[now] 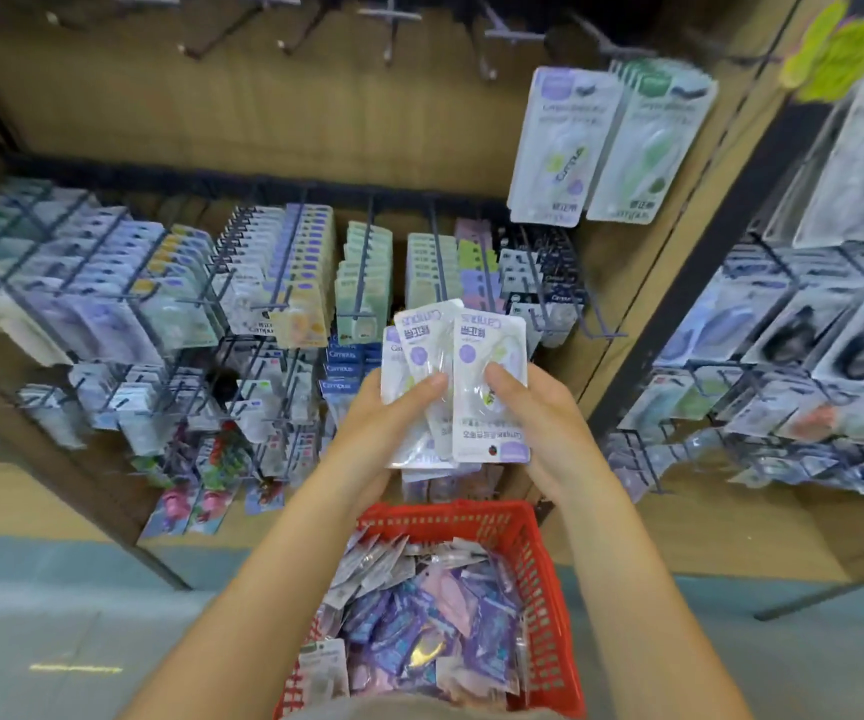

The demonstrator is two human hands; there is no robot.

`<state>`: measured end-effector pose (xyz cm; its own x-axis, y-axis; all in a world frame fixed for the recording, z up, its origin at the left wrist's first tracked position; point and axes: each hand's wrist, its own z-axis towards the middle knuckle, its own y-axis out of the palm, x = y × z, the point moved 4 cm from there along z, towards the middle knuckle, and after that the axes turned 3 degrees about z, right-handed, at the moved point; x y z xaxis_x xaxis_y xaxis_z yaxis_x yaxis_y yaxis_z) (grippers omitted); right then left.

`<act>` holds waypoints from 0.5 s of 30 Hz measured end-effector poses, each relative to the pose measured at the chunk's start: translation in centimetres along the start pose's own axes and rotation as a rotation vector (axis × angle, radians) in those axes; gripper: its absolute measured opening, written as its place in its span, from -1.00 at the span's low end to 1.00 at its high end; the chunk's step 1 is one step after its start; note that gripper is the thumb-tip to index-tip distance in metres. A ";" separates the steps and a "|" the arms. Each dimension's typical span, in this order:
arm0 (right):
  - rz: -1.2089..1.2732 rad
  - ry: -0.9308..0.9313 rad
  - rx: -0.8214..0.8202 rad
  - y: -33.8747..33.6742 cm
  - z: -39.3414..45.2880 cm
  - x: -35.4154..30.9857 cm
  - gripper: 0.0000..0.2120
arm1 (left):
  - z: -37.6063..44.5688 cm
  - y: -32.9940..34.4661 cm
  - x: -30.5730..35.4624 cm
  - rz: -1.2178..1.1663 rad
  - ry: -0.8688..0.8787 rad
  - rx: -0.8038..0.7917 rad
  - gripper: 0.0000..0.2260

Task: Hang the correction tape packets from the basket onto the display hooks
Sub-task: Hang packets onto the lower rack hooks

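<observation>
Both hands hold a fanned stack of white and purple correction tape packets point(463, 356) upside down in front of the display. My left hand point(393, 413) grips the stack from the left, thumb across the front. My right hand point(534, 407) holds the front packet from the right, thumb on its blister. Below my forearms stands the red plastic basket point(539, 553), filled with several more purple and white packets point(419, 615). Dark display hooks point(437, 262) jut from the wooden back panel, most loaded with packets.
Bare hooks point(391, 28) line the top row of the panel. Two larger packets point(612, 142) hang at the upper right. A second rack of hanging goods point(804, 356) stands to the right behind a dark post. Pale blue floor lies below.
</observation>
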<state>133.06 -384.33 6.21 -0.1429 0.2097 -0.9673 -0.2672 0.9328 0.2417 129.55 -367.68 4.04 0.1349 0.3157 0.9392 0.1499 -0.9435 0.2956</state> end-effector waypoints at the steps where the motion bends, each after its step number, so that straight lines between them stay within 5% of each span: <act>1: -0.038 -0.023 0.004 0.2 0.0 -0.7 -0.64 | -0.1 0.7 0.7 0.007 0.028 -0.013 -0.38; 7: -0.271 -0.107 0.004 0.3 0.0 -4.3 -0.74 | 0.3 2.1 3.6 0.069 0.114 0.023 -0.45; 11: -0.263 -0.172 0.119 -1.0 -0.2 -6.4 -0.75 | 1.2 2.2 4.9 0.064 0.094 0.115 -0.68; 15: -0.293 -0.236 0.080 -0.5 -0.2 -8.3 -0.72 | 1.3 3.6 6.2 0.051 0.169 0.040 -0.53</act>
<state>134.20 -386.64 14.13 0.1542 -0.0167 -0.9879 -0.1872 0.9813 -0.0458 132.21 -369.01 10.68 -0.0226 0.2433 0.9697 0.1862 -0.9519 0.2432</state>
